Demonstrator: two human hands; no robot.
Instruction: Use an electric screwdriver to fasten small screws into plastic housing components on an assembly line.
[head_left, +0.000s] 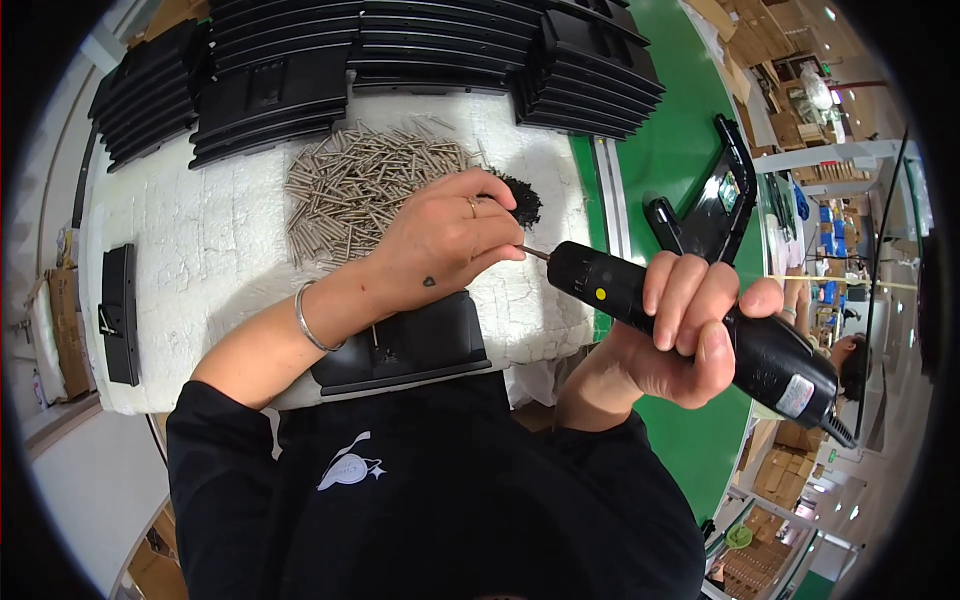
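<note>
My right hand [690,325] is wrapped round a black electric screwdriver [600,280], its thin bit pointing left. At the tip of that bit, my left hand [455,230] is closed in a pinch; whatever lies between its fingertips is hidden. Beneath my left wrist, a black panel [430,345] lies at the near edge of the white work surface, with a slim metal pin [376,336] on it. Just beyond the left hand spreads a heap of silvery metal pins [350,190]. Small black screws [524,203] are piled beside its knuckles.
Stacks of black panels [440,45] line the far side of the white foam-like surface [240,215]. A narrow black part [120,315] lies at its left edge. On the green table [655,170] to the right rests a glossy black frame-like part [738,190].
</note>
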